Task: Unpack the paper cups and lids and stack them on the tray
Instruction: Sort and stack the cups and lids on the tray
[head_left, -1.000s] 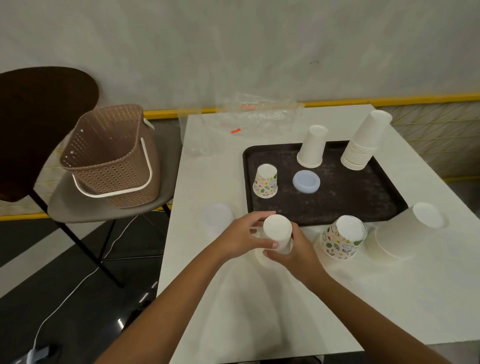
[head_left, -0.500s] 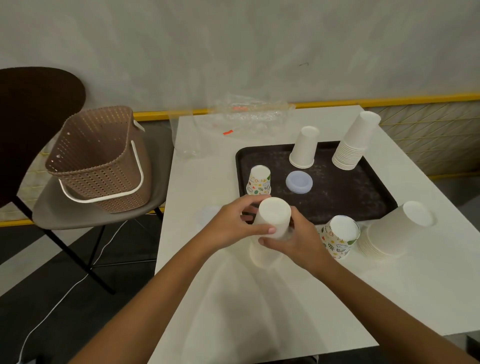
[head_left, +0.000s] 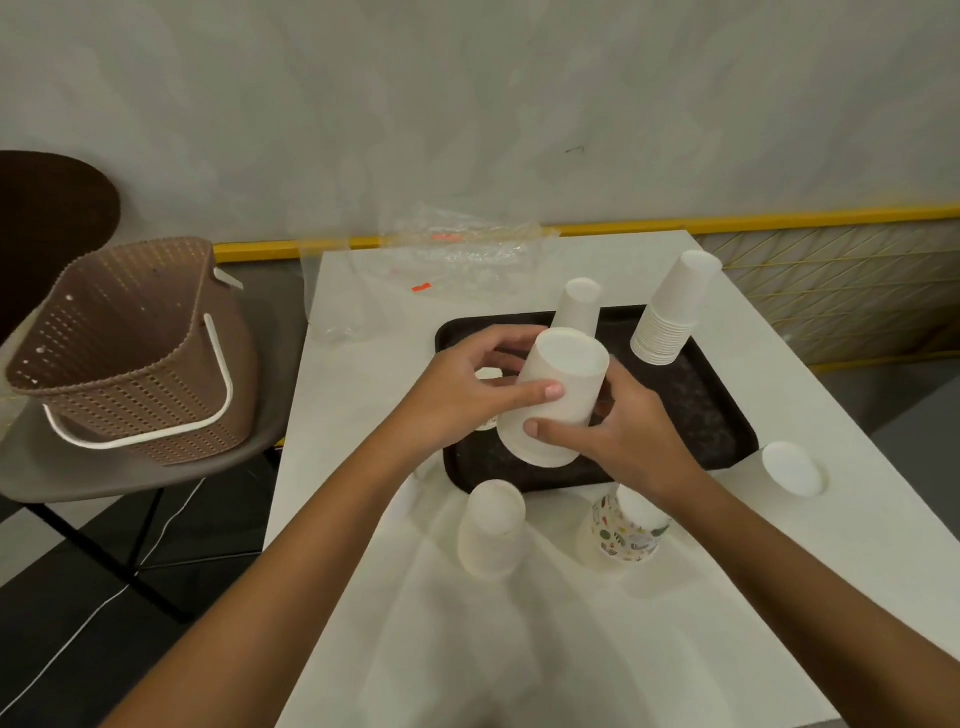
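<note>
The tray lay on the far half of the table, with a tall cup stack at its far right corner and a single cup just left of that. The left hand and right hand gripped the held cups above the tray's near part. A near-left cup and a near-right cup stood just near of the tray, wrapping lay at the table's far edge, and a basket sat on a chair to the left.

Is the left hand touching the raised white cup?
Touching. The head view shows the left hand with its thumb lying across the white cup, while the right hand grips its lower part.
</note>
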